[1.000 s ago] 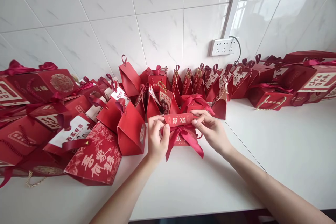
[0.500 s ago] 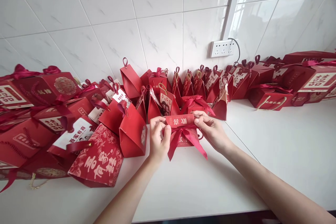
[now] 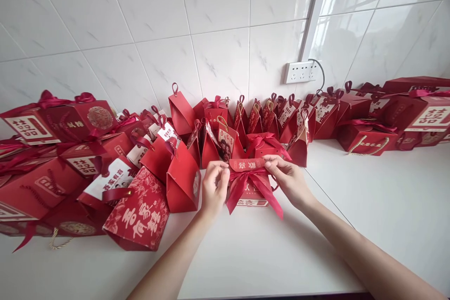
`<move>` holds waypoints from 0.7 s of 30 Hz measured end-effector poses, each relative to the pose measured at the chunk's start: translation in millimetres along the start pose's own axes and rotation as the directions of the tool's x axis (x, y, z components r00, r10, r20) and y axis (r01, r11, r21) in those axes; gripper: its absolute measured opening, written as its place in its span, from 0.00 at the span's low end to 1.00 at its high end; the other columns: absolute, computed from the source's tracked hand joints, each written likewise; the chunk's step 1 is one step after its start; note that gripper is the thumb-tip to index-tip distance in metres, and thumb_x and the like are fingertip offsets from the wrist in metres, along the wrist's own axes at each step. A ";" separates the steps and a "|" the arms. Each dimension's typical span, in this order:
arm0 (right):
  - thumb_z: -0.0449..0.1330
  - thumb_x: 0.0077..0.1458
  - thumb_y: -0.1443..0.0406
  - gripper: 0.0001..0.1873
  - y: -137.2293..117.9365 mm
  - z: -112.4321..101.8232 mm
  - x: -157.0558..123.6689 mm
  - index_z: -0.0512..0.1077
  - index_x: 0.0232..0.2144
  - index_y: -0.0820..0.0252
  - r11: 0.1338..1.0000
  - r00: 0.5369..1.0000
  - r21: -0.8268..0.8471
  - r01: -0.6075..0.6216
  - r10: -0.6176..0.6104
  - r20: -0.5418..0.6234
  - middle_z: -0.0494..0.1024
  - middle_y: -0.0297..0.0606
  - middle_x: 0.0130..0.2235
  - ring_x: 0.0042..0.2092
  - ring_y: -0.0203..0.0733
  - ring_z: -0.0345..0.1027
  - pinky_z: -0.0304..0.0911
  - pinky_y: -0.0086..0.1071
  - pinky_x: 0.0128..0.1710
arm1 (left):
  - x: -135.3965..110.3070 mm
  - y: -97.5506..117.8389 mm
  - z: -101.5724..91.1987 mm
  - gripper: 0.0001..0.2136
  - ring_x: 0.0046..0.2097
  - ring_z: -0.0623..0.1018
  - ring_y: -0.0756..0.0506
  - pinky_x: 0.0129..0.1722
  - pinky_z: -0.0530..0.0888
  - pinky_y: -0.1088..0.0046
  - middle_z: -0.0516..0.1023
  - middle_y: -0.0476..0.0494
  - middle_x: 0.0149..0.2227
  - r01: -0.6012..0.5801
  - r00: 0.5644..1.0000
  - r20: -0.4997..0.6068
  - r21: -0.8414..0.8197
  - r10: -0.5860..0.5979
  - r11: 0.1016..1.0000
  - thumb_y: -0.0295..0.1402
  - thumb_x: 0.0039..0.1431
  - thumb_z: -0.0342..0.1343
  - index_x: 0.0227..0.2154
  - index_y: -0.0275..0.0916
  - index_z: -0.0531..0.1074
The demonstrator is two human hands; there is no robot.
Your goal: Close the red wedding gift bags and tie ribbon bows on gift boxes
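A small red gift box [image 3: 251, 196] with white and gold lettering sits on the white counter in front of me. A crimson ribbon bow [image 3: 249, 179] is tied across it, its two tails hanging over the front. The top flap [image 3: 246, 164] stands behind the bow. My left hand [image 3: 214, 185] is closed at the box's left upper corner, thumb against fingers. On the opposite corner, my right hand [image 3: 288, 179] pinches the flap's edge between thumb and fingers. Part of a dark cord handle shows beneath the right hand. Just behind is another red box with a bow [image 3: 267, 144].
Several red gift boxes with loops [image 3: 183, 183] crowd the left and back. A patterned red box [image 3: 138, 218] lies front left. Larger boxes are stacked at far left [image 3: 80, 119] and far right [image 3: 422, 117]. A white power strip [image 3: 300, 72] is on the tiled wall.
My view has shifted slightly, so everything sits a little lower and to the right. More of the gift box's front, with its white label, shows under the bow. Both hands stay at its upper corners.
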State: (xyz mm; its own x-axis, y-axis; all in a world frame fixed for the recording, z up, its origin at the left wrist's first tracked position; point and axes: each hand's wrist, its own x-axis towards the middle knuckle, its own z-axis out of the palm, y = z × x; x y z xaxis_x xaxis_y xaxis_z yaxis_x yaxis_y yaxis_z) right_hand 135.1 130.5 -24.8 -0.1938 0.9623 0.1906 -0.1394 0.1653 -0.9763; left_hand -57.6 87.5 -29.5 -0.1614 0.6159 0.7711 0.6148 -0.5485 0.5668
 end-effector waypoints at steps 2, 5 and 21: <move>0.66 0.43 0.43 0.24 0.3 0.4 -0.8 0.72 0.20 0.58 0.999 0.999 -0.008 0.039 -0.039 0.007 0.72 0.42 0.47 0.44 0.47 0.68 0.65 0.37 0.42 | -0.2 0.2 -1.5 0.13 0.37 0.77 0.48 0.33 0.73 0.75 0.74 0.45 0.33 -0.044 0.999 -0.022 0.006 0.044 0.999 0.34 0.64 0.46 0.23 0.40 0.62; 0.67 0.45 0.46 0.21 0.3 0.9 -1.7 0.74 0.21 0.57 0.993 0.993 0.018 0.115 -0.116 0.026 0.73 0.42 0.47 0.50 0.50 0.68 0.64 0.40 0.48 | -0.8 0.3 -3.8 0.14 0.39 0.78 0.47 0.36 0.74 0.73 0.74 0.44 0.35 -0.113 0.992 -0.052 0.018 0.114 0.993 0.35 0.65 0.46 0.22 0.40 0.61; 0.65 0.48 0.48 0.21 -9.0 2.8 -4.5 0.73 0.19 0.58 0.980 0.979 -0.028 0.196 -0.194 0.055 0.73 0.42 0.45 0.47 0.46 0.69 0.64 0.38 0.49 | 2.7 -1.1 -10.0 0.15 0.37 0.75 0.47 0.29 0.71 0.74 0.71 0.42 0.35 -0.093 0.996 -0.005 -0.109 0.093 0.990 0.33 0.61 0.47 0.18 0.39 0.59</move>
State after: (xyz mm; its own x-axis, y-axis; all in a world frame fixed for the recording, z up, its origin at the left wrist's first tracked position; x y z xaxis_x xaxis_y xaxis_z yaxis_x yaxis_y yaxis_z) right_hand 134.5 124.1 -16.5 -0.2167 0.8985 0.3817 -0.1469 0.3565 -0.9227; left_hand -66.4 84.1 -25.2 -0.1072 0.5595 0.8219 0.5396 -0.6616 0.5207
